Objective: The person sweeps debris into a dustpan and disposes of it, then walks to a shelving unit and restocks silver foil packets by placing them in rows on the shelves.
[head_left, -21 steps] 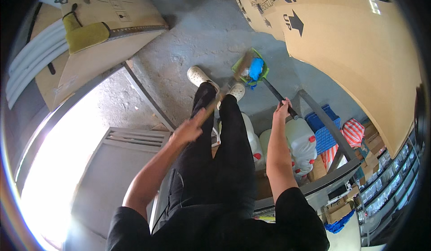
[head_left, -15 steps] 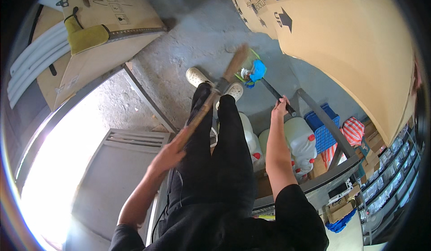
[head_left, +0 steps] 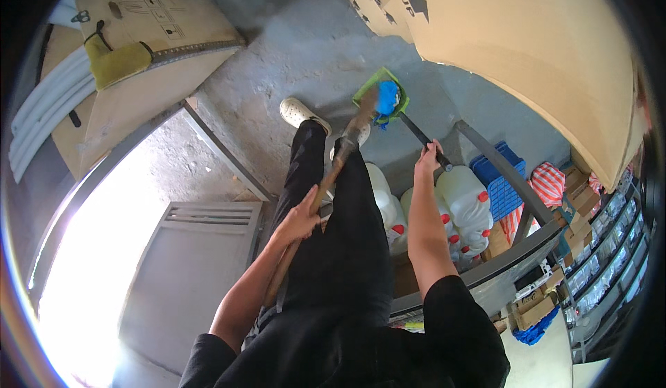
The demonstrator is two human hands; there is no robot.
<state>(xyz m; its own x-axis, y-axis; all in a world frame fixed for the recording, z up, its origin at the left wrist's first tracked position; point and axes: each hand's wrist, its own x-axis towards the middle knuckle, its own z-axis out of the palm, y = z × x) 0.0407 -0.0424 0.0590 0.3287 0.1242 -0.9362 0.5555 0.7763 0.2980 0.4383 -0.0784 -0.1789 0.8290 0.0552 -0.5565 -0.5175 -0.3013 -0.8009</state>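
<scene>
1. Because the left hand (head_left: 300, 220) is closed around the brown handle of the broom (head_left: 331, 171), it steers the stroke; a firm hold with a loose wrist should serve best, I'd say.
2. With twelve straight ahead of the person, the broom's long axis slants from seven o'clock up to one, its bristles (head_left: 364, 114) at the far end. From where I stand they overlap the dustpan's left side; whether they touch it, I can't tell.
3. At two o'clock from that hand, the right hand (head_left: 429, 156) grips the dark handle (head_left: 416, 133) of the green dustpan (head_left: 380, 76). That handle points toward half past ten, pan end outermost.
4. Farther out, the pan sits on the grey floor (head_left: 305, 55) with a crumpled blue thing (head_left: 388, 98) in it. I'd press the lip flat and brush gently toward half past four, lest the blue bundle spring out.
5. Toward nine o'clock from the bristles sits a pale clog (head_left: 297, 113); strokes ought to clear it.
</scene>
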